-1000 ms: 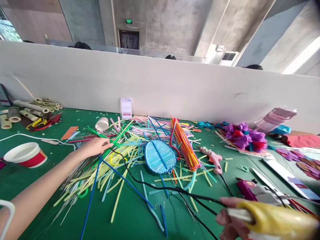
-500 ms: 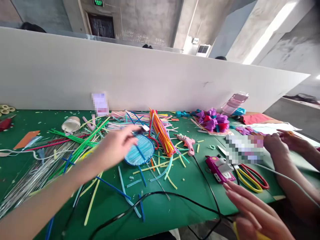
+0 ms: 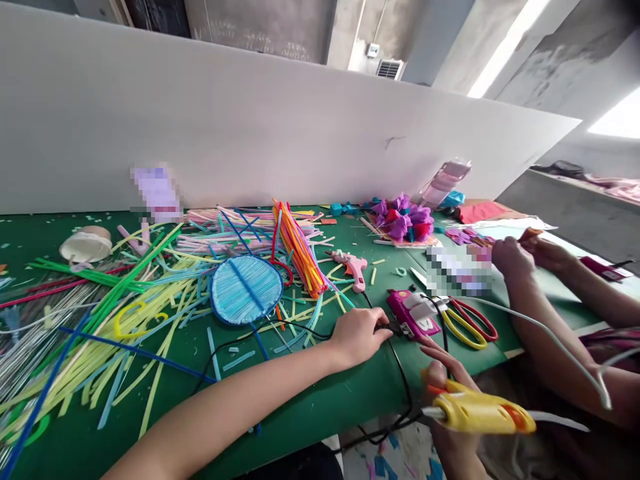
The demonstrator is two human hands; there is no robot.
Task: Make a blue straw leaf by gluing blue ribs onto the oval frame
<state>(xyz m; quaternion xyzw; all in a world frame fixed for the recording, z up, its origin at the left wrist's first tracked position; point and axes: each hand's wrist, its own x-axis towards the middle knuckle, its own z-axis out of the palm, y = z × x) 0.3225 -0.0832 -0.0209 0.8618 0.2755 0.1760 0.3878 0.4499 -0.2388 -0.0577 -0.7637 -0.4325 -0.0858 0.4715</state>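
Note:
My left hand (image 3: pixel 361 339) is closed on a black plug (image 3: pixel 393 327), most of it hidden by my fingers, at the near left end of a magenta power strip (image 3: pixel 411 313). A black cord runs left from that hand. My right hand (image 3: pixel 453 393) holds a yellow hot glue gun (image 3: pixel 483 410) with a whitish glue stick out of its back and its nozzle pointing left. Its outstretched fingers reach the strip's lower edge. Left of my hands lies a blue oval panel (image 3: pixel 245 293) of pipe cleaners.
Orange and purple pipe cleaners (image 3: pixel 303 257) lie bundled near a pink glue gun (image 3: pixel 351 267). Scissors (image 3: pixel 467 325) rest beside the strip. Purple flowers (image 3: pixel 404 220) stand behind. At right, another person's hands (image 3: pixel 515 257) are working. Loose pipe cleaners (image 3: pixel 145 333) cover the left side.
My left hand has moved right and nearer, from above the blue oval panel to the power strip. My right hand has brought the yellow glue gun into fuller view. The camera has turned right.

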